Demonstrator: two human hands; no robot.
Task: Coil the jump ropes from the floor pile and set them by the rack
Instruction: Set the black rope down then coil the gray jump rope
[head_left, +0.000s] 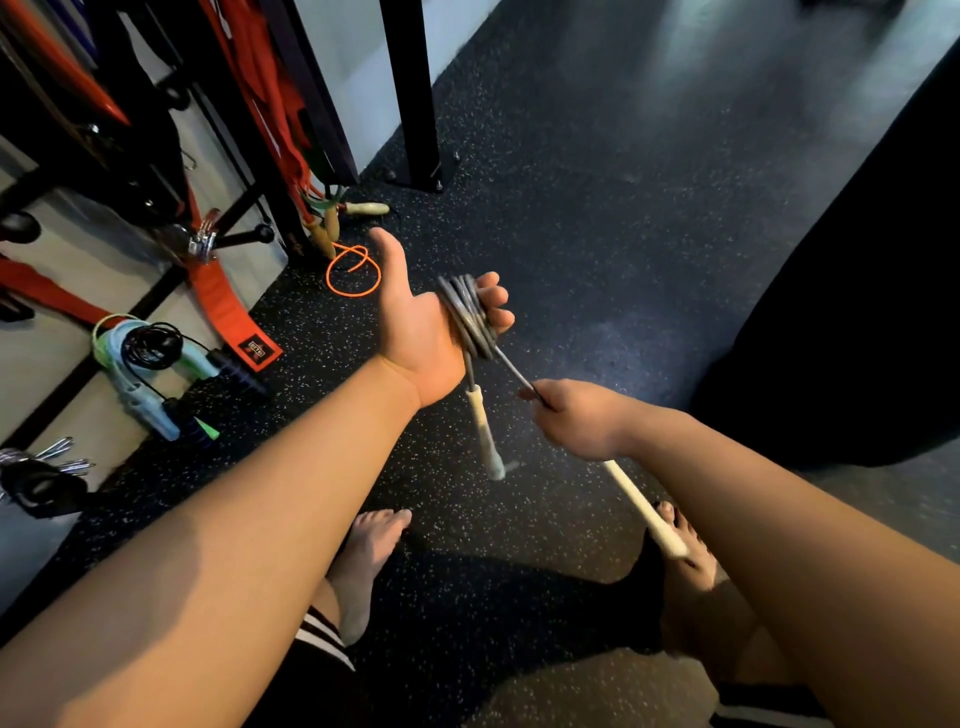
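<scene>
The grey jump rope (470, 319) is up in the air over the middle of the floor (597, 218), not lying on it. Most of it is wound in loops round the fingers (496, 299) of the left hand (415, 332). Those fingers curl over the loops, and the thumb sticks out. One white handle (485, 431) hangs down from the loops. The right hand (576, 415) is closed round the last straight bit of rope. The other white handle (647, 512) pokes out below it.

I think the coiling is nearly done. Next, the last bit needs winding or tucking so the loops do not fall apart. Then the bundle can go down by the rack (410, 93).

An orange rope (353, 270) lies loose on the floor near the rack. A coiled rope with blue handles (150, 358) lies by the floor's left edge. A red strap (223, 312) there has a small black label (255, 349), too blurry to read.
</scene>
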